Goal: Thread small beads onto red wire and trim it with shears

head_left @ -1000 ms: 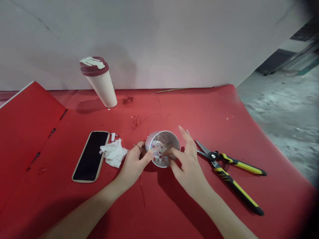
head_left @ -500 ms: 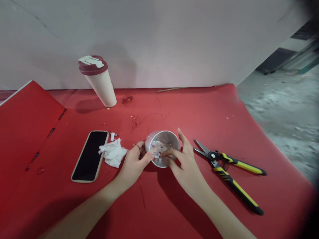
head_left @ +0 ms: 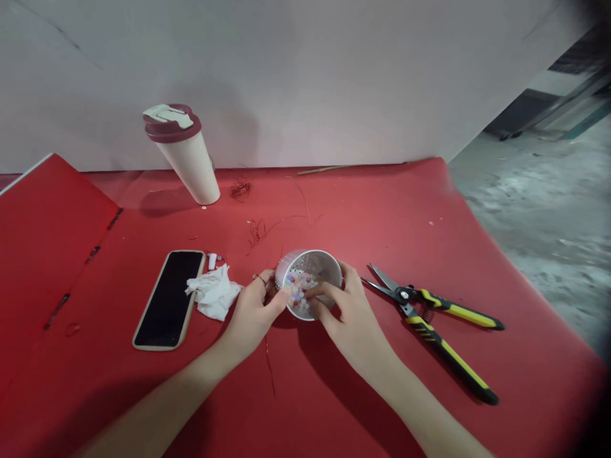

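A small perforated metal cup [head_left: 315, 267] holding several coloured beads lies tilted on the red table, its mouth turned toward me. My left hand [head_left: 252, 312] grips its left rim, thumb on the edge. My right hand [head_left: 351, 312] curls around the right side, with index finger and thumb reaching in among the beads. Whether those fingertips pinch a bead is hidden.
Yellow-and-black snips [head_left: 429, 318] lie open just right of my right hand. A crumpled white tissue [head_left: 213, 292] and a black phone [head_left: 167, 298] lie to the left. A cream tumbler with a maroon lid [head_left: 184, 152] stands at the back. Thin red wire scraps [head_left: 258, 230] are scattered behind the cup.
My right hand's raised fingers have folded down around the cup's right side. Its fingertips stay inside among the beads. My left hand keeps its grip.
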A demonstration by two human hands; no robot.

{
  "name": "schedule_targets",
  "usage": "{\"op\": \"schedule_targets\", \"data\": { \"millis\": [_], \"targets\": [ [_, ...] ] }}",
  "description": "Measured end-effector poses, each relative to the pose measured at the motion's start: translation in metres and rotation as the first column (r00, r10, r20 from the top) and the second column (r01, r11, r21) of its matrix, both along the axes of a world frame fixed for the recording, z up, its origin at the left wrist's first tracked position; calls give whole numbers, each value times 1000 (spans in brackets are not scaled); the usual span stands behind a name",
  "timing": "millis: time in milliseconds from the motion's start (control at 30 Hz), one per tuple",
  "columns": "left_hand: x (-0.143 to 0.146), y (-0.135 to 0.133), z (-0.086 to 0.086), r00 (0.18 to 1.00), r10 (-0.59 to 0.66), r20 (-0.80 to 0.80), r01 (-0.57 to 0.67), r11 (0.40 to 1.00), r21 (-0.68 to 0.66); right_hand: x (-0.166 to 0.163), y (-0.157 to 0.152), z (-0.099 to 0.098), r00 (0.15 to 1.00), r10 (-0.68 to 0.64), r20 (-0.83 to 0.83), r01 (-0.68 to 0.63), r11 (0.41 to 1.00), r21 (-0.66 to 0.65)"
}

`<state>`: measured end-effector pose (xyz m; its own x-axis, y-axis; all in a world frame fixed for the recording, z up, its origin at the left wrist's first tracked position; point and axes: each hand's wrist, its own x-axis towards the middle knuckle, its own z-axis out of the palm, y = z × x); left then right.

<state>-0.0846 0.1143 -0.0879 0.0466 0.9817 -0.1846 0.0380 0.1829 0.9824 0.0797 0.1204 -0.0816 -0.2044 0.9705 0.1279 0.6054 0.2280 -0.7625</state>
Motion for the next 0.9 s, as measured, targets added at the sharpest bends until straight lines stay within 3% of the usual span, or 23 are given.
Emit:
{"op": "schedule_targets", "data": {
  "millis": [267, 500, 900],
  "targets": [
    [0, 0, 0, 1000, -10, 23, 10, 1000, -3, 3, 1, 4, 1000, 20, 13, -20, 1000, 13],
    [2, 1, 2, 1000, -6, 29, 7, 1000, -30, 12, 6, 8, 991, 134, 24, -133, 990, -52],
    [1, 2, 2, 1000, -15, 21, 15, 1000, -23, 19, 7, 18, 983, 186, -3, -183, 966, -183]
  ]
}}
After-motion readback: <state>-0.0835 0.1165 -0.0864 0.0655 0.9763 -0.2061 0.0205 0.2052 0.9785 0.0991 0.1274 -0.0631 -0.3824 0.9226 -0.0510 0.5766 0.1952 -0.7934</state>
